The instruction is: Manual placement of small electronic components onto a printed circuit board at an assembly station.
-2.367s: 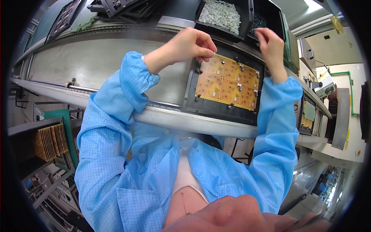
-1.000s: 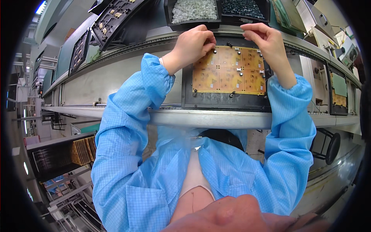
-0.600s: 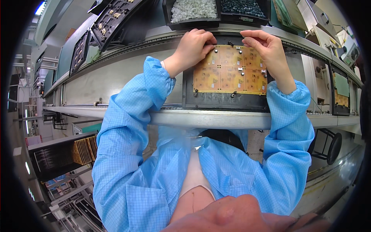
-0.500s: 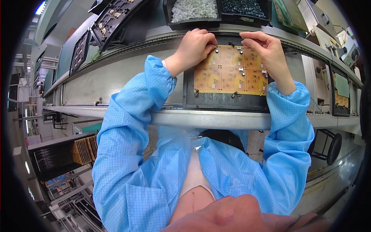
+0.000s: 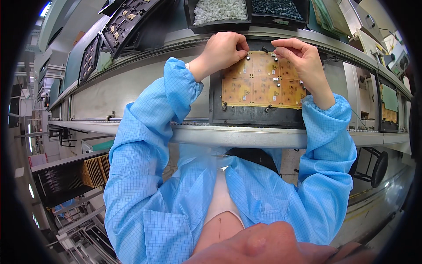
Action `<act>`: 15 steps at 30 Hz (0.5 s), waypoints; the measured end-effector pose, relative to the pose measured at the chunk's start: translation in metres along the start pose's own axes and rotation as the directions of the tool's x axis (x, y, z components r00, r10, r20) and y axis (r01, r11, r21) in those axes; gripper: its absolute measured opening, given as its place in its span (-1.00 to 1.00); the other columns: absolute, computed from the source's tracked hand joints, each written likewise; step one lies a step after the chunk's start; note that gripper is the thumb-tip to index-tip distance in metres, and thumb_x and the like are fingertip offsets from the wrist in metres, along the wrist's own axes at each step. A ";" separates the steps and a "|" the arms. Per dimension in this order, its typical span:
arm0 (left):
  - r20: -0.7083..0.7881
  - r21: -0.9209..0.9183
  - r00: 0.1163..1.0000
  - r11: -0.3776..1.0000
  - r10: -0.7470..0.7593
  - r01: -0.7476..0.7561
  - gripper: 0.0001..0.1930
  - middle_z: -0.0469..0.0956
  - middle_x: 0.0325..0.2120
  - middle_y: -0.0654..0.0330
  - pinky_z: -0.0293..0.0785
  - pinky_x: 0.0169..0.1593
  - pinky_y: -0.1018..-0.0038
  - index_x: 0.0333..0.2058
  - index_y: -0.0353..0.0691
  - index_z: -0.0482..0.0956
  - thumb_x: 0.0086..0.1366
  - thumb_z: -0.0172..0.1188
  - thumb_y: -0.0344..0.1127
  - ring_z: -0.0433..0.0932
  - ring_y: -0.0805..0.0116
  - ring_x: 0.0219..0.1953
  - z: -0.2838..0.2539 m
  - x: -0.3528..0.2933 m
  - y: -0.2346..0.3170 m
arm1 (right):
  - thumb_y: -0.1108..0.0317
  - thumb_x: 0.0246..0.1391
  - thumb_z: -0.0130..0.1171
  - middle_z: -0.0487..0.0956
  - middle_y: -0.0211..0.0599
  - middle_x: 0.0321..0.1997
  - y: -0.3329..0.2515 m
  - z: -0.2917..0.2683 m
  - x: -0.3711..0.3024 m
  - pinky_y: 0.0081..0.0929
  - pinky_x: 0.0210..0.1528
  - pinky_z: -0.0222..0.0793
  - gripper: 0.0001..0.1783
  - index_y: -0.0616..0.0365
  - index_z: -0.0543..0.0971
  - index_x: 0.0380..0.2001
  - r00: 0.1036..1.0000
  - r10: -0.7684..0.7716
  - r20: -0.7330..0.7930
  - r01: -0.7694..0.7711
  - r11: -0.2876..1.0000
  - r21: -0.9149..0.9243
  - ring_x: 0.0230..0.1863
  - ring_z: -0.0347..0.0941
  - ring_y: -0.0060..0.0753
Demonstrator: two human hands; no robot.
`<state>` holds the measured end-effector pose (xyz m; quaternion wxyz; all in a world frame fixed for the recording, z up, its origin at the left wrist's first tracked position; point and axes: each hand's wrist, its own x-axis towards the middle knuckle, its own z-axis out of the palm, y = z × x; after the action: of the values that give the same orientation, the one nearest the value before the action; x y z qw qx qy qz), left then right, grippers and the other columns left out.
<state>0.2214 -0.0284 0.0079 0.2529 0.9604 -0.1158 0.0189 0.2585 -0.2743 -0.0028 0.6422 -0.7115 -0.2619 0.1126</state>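
An orange-yellow panel of circuit boards (image 5: 259,86) lies in a black tray-like carrier (image 5: 239,115) on the conveyor. Small white and black components stand on the panel. My left hand (image 5: 222,50) is at the panel's upper left corner, fingers curled and thumb near the index fingertip. Whatever that pinch holds is too small to make out. Over the upper right part hovers my right hand (image 5: 304,60), its thumb and index finger bent toward each other above a small white component. Whether those fingertips grip it cannot be told.
Behind the conveyor rail stand a black bin of white parts (image 5: 220,12) and a black bin of dark blue parts (image 5: 277,10). A black tray with parts (image 5: 127,22) leans at the far left. Another carrier (image 5: 388,103) sits at the right. A rack of boards (image 5: 94,171) stands at the lower left.
The right thumb has come slightly left and down, nearer the small white component. My left hand has turned a little at the panel's corner. The panel and carrier appear shifted very slightly right.
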 end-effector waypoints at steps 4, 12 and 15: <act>0.022 -0.002 1.000 1.000 -0.021 0.021 -0.76 0.70 -0.38 0.06 0.59 -0.12 0.28 -0.28 -0.19 0.73 0.09 0.28 -0.24 0.69 0.09 -0.28 -0.004 0.004 0.001 | 0.44 0.22 0.22 0.67 -0.33 -0.15 0.000 0.000 -0.001 -0.61 -0.02 0.50 -0.75 0.24 0.65 -0.05 1.000 -0.010 0.005 0.010 1.000 -0.012 -0.17 0.57 -0.59; -0.008 0.281 0.978 0.939 0.207 -0.197 -0.89 0.67 -0.43 0.11 0.58 -0.20 0.25 -0.38 -0.17 0.71 0.12 0.27 -0.33 0.67 0.11 -0.31 0.010 0.008 0.000 | 0.43 0.21 0.23 0.68 -0.37 -0.22 -0.008 0.000 -0.004 -0.61 -0.05 0.49 -0.75 0.24 0.66 -0.07 1.000 0.021 -0.015 -0.022 0.999 -0.048 -0.17 0.56 -0.61; -0.028 0.323 0.972 0.922 0.235 -0.214 -0.91 0.66 -0.44 0.08 0.58 -0.21 0.21 -0.41 -0.18 0.68 0.14 0.23 -0.35 0.66 0.05 -0.30 0.021 0.010 0.005 | 0.42 0.21 0.24 0.67 -0.34 -0.20 -0.005 -0.006 -0.007 -0.60 -0.03 0.50 -0.73 0.27 0.64 -0.04 0.995 0.103 0.003 -0.103 0.993 0.054 -0.15 0.58 -0.59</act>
<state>0.2297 -0.0448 -0.0067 0.0948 0.9677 -0.2121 0.0978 0.2547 -0.2831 0.0023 0.6544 -0.7065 -0.2219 0.1528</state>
